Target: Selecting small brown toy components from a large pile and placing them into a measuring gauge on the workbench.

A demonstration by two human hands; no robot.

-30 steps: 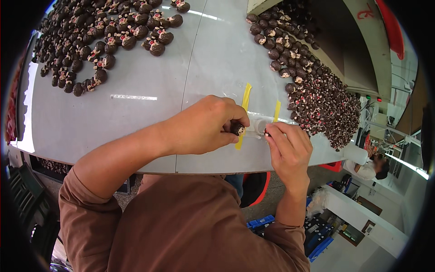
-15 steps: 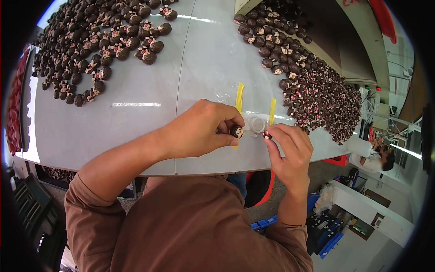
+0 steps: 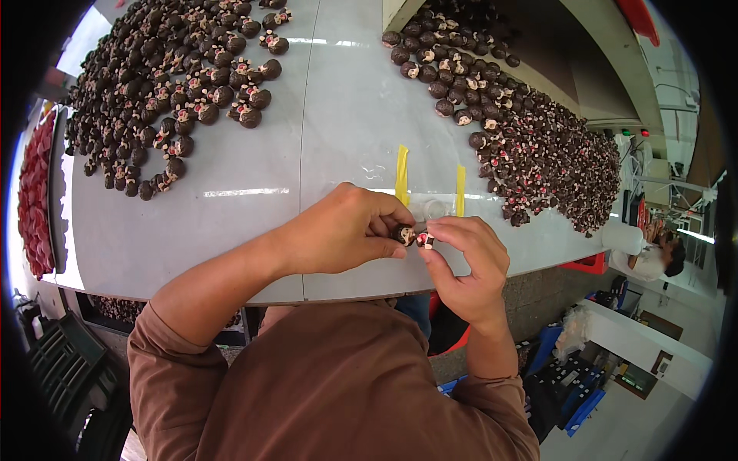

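My left hand (image 3: 346, 230) pinches a small round doll head (image 3: 405, 235) with dark brown hair and a pale face. Between the thumb and forefinger of my right hand (image 3: 477, 261) is a tiny doll body (image 3: 425, 241), dark with red and pale parts. Head and body are right beside each other above the front of the grey table (image 3: 246, 157); whether they touch is too small to tell. Just beyond my fingers a small clear round cup (image 3: 436, 208) stands between two yellow tape strips (image 3: 402, 177), the right one (image 3: 460, 190) being shorter.
Figures with heads and bodies joined form a large pile (image 3: 165, 84) at the far left. Loose heads (image 3: 444, 77) lie at the far right, near a pale box-like frame (image 3: 611, 58). Nearer is a heap of small bodies (image 3: 550, 165). Another person (image 3: 653, 260) sits beyond the table's right end.
My right hand has moved left with the doll body, bringing it up beside the doll head. My left hand still holds the head. The whole view has shifted slightly.
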